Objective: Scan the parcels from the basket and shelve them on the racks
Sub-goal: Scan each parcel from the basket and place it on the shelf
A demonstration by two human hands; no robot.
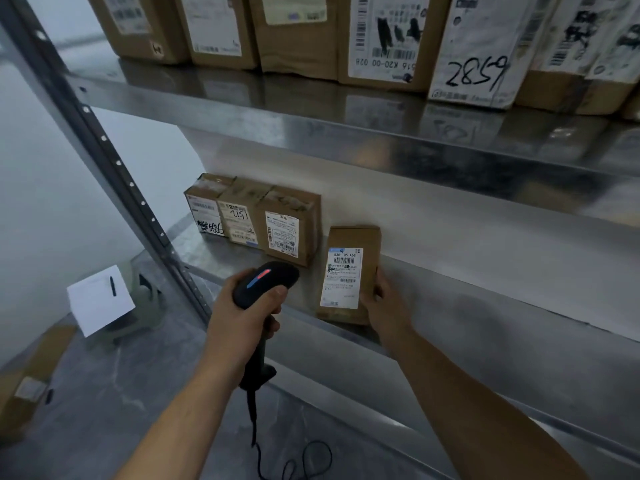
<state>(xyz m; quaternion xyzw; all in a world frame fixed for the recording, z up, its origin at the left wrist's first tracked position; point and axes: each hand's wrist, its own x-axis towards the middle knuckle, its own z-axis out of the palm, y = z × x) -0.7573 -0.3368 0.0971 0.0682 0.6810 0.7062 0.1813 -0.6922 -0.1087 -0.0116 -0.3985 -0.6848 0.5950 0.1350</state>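
While your left hand [242, 306] grips the black corded handheld scanner [266, 282] by its handle, your right hand [381, 303] clasps the right edge of the small brown cardboard parcel [349, 275]. That parcel stands on end at the front of the lower steel rack shelf [467, 306], long axis upright, white label facing you. The scanner head sits just left of it, nose aimed past the label; in my judgement a slight turn rightward is needed to read the barcode. A row of three brown labelled boxes [256, 223] stands just behind and left, a narrow gap between. Larger labelled cartons [381, 39] fill the upper steel shelf [311, 126].
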